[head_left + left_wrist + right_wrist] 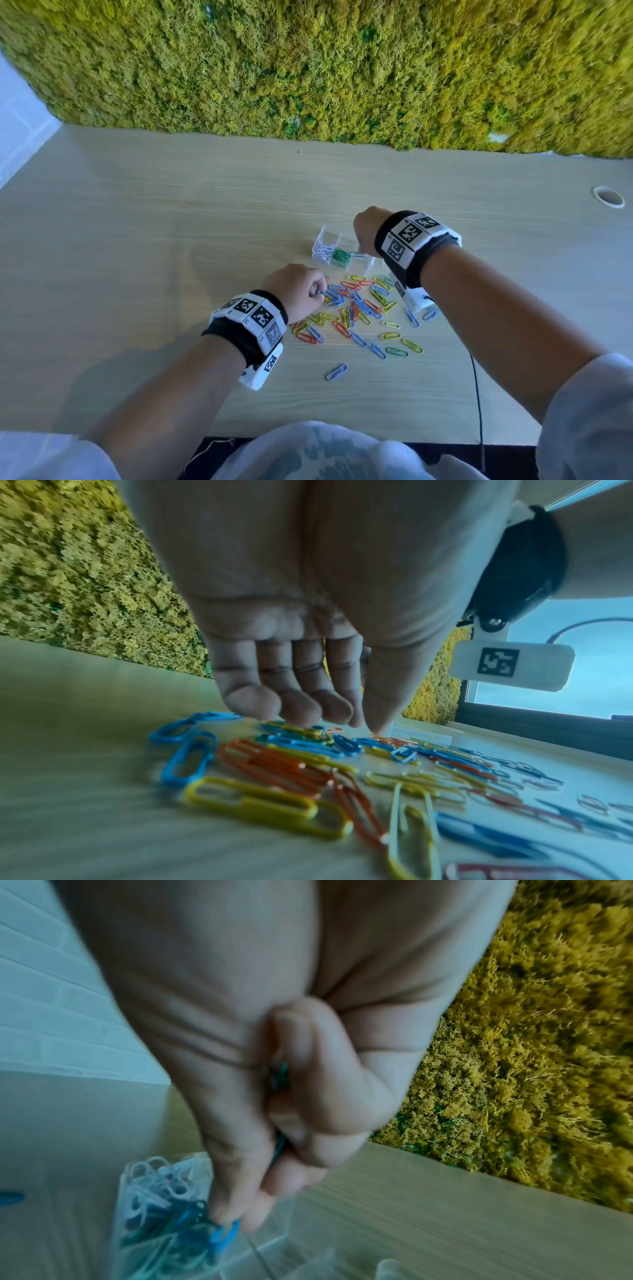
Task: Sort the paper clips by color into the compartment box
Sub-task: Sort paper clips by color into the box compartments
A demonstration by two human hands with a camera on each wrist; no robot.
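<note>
A pile of paper clips [356,308], blue, orange, yellow and green, lies loose on the wooden table [171,222]. Behind it stands the clear compartment box [323,236], with white clips [320,251] in one cell and green clips [340,255] in the cell beside it. My left hand [318,291] curls down on the pile's left edge [240,772], and its fingertips [301,715] pinch a blue clip. My right hand [359,248] hovers over the box [274,1245], thumb and forefinger pinching a blue clip [224,1234]. Its curled fingers hold more green-blue clips [281,1074] in the palm.
A moss wall [308,68] runs along the table's far edge. A cable hole [609,197] sits at the far right, and a black cable [478,394] trails off the near edge. One blue clip [336,372] lies apart, nearer me.
</note>
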